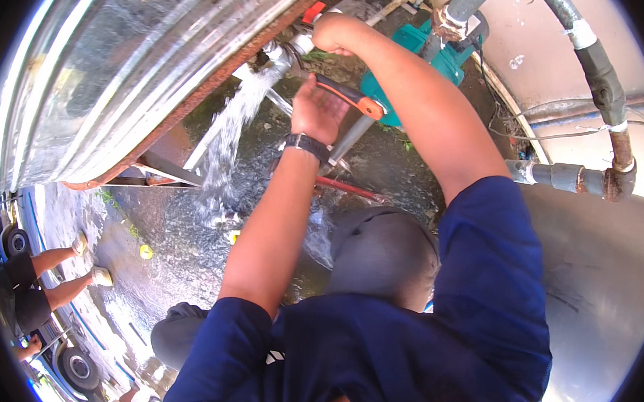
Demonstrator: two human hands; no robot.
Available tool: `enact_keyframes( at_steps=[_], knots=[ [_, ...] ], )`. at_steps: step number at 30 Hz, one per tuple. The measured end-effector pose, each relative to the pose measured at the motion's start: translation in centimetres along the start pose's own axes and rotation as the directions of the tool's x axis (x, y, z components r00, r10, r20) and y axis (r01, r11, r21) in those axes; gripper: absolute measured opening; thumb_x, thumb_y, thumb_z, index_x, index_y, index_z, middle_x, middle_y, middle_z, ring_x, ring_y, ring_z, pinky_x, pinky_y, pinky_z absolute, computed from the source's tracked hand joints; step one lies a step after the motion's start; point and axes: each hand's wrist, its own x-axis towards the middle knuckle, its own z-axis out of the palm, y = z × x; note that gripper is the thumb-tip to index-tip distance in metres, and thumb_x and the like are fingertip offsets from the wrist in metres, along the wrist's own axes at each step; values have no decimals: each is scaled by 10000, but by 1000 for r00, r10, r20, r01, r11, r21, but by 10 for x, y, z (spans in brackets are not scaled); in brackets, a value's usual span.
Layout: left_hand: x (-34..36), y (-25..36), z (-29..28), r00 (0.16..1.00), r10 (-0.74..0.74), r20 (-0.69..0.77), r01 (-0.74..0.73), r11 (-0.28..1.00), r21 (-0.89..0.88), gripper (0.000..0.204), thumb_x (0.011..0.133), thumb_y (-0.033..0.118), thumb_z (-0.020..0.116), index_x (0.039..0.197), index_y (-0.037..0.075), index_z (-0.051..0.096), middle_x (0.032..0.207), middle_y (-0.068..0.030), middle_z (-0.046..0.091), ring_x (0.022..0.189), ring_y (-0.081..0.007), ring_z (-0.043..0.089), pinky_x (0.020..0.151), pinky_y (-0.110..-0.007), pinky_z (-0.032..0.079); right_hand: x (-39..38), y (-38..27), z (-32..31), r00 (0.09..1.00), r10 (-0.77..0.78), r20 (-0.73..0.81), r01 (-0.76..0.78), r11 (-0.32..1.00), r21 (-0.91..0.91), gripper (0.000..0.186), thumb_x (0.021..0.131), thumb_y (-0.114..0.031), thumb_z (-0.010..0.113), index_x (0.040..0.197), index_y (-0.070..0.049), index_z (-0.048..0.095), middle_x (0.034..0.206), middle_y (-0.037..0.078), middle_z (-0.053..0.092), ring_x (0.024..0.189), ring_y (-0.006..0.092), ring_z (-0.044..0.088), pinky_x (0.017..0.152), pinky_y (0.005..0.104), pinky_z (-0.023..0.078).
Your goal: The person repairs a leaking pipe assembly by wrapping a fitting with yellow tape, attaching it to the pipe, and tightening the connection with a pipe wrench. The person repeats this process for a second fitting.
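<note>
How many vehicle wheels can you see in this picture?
2. One wheel is at the far left, above a bystander's legs; the other wheel is lower left, below them. More may be hidden.

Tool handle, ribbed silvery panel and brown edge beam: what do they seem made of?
Tool handle: probably moulded plastic with rubbery grip, smooth orange against duller black. Ribbed panel: shiny sheet metal, perhaps stainless steel, from its mirror-like streaks. Edge beam: probably iron or steel, its rough reddish-brown surface suggesting rust.
</note>
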Motion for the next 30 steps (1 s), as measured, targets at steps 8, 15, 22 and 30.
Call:
enact_keyframes(
  at_steps=[8, 15, 22, 30],
  knots=[
    [-33, 13, -16, 1000, -12, -27, 15, 993, 116, 689, 967, 362, 618, 1447, -42, 333, 1220, -167, 487, 1110, -282, 554, 985, -429, 489, -37, 5, -8, 992, 122, -20, -123, 990, -62, 207, 834, -92, 581, 895, 15, 747, 792, 150, 732, 727, 267, 721, 680, 429, 569],
    [-37, 27, -32, 995, 89, 37, -95, 959, 267, 656, 957, 311, 655, 1415, -50, 355, 1217, -195, 498, 1083, -293, 575, 958, -432, 500, -220, 54, 121, 858, 308, -412, 148, 620, 771, 466, 991, -425, 577, 982, 39, 619, 702, 114, 626, 639, 248, 625, 625, 404, 483],
    [-34, 31, -23, 986, 161, 35, -159, 876, 454, 772, 939, 323, 686, 1474, -58, 280, 1230, -206, 496, 1093, -308, 571, 955, -464, 495, -236, 103, 252, 929, 340, -147, -112, 635, 764, 400, 932, -370, 670, 998, 23, 641, 763, 169, 653, 701, 291, 647, 652, 423, 492],
    [-38, 17, 10, 987, 47, -155, 7, 943, 333, 592, 934, 445, 692, 1304, 12, 528, 1134, -147, 525, 986, -258, 576, 852, -454, 524, -5, 61, 323, 809, 147, -569, 460, 446, 768, 251, 985, -242, 611, 1135, -42, 590, 991, 47, 650, 793, 163, 616, 658, 351, 511]
  ],
)
